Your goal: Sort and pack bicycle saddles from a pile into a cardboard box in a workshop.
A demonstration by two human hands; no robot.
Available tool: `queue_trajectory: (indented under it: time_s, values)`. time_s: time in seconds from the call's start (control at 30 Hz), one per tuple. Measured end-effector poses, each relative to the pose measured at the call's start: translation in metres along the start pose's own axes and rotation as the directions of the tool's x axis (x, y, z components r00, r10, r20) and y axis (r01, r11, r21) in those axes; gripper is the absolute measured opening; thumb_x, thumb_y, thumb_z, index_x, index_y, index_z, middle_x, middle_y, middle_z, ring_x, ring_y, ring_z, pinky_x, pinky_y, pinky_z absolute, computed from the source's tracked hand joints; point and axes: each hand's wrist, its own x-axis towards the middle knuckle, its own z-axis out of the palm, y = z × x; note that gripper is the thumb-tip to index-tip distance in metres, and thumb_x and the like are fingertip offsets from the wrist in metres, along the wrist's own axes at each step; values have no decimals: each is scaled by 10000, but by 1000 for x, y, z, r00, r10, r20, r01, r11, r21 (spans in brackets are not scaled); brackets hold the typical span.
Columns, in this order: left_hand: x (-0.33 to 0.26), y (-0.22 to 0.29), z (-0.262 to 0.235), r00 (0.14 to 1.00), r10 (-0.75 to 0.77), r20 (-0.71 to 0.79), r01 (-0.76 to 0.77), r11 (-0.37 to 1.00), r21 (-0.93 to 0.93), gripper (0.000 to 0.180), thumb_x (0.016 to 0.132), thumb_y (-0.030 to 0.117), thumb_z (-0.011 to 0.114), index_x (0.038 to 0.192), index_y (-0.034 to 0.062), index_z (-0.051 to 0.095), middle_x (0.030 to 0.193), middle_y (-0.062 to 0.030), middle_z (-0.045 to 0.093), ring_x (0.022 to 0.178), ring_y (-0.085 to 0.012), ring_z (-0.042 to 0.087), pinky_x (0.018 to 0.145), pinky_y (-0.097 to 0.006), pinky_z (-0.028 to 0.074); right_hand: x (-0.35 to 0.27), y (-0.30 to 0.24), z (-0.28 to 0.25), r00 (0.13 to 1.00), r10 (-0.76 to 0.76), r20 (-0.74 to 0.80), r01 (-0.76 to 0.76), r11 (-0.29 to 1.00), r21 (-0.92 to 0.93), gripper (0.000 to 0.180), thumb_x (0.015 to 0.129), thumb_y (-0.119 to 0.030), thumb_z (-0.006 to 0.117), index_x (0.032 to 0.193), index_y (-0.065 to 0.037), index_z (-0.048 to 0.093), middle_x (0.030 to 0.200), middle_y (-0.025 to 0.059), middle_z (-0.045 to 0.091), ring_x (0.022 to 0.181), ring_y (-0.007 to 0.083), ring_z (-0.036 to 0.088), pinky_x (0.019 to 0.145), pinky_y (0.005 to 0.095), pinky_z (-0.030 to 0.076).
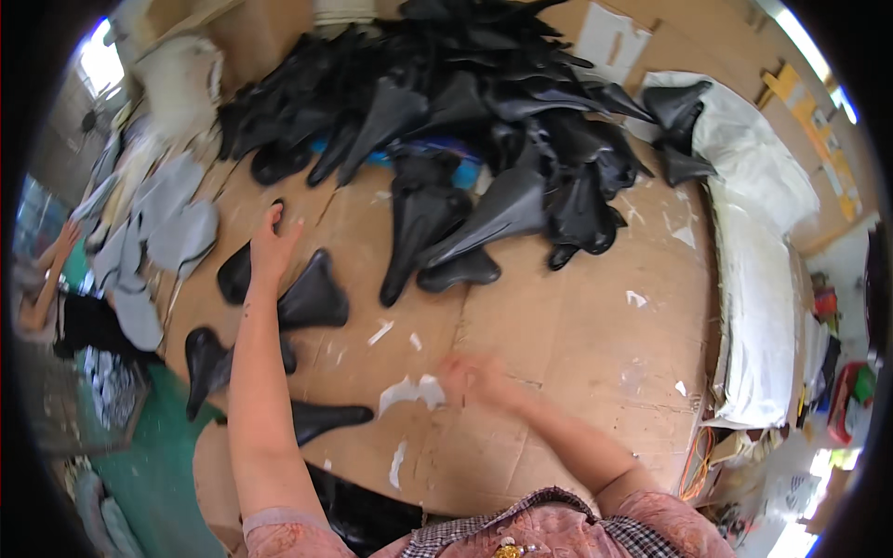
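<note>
Brown cardboard sheeting (558, 316), scuffed and flecked with white paper scraps, covers the work surface; green floor is seen at the lower left. A large heap of black saddle covers (465, 102) is piled at the far side, with grey pieces (163, 223) at the left and white sacks (763, 279) along the right edge. The left hand (270, 246) is laid flat, fingers extended, on a single black saddle cover (312, 299). The right hand (465, 377) is blurred above bare cardboard, well apart from it; its pose cannot be told.
</note>
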Motion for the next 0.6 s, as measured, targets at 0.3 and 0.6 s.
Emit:
queue_trajectory:
  time_s: [0.3, 0.6]
  values:
    - [164, 166, 206, 887, 459, 42, -449, 881, -148, 695, 704, 391, 722, 1229, 5, 478, 1197, -188, 536, 1096, -293, 524, 911, -361, 411, 173, 2, -424, 589, -627, -510, -208, 492, -845, 839, 648, -219, 719, 1360, -103, 290, 1286, 209, 419, 1158, 410, 406, 961, 443, 363]
    - [247, 207, 318, 969, -102, 225, 185, 903, -388, 996, 705, 503, 681, 1395, 2, 165, 1364, -187, 324, 1177, -293, 431, 947, -380, 381, 341, 55, -545, 636, -611, -471, 42, 637, -770, 812, 552, -94, 727, 1285, -52, 382, 1130, 178, 545, 1055, 301, 495, 956, 351, 380]
